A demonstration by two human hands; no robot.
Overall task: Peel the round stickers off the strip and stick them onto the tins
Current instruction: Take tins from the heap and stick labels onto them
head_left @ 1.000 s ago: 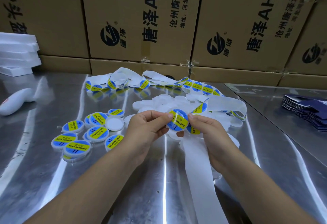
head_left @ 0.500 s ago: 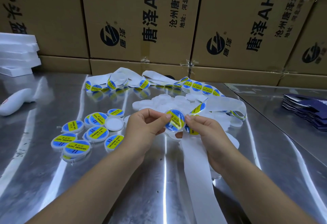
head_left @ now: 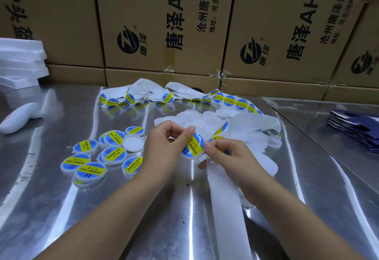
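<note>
Together above the table [head_left: 61, 208], two hands pinch one stickered tin [head_left: 193, 146].
Backing strip [head_left: 223, 198] trails beneath that tin toward the viewer; finished tins [head_left: 90, 167] lie to its left, bare white tins [head_left: 205, 116] behind it. Left hand [head_left: 164, 149] grips its left rim, right hand [head_left: 231, 157] its right rim.

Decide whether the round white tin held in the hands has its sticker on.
On: a blue-and-yellow round sticker covers the face of the round white tin, whose white rim shows below.
</note>
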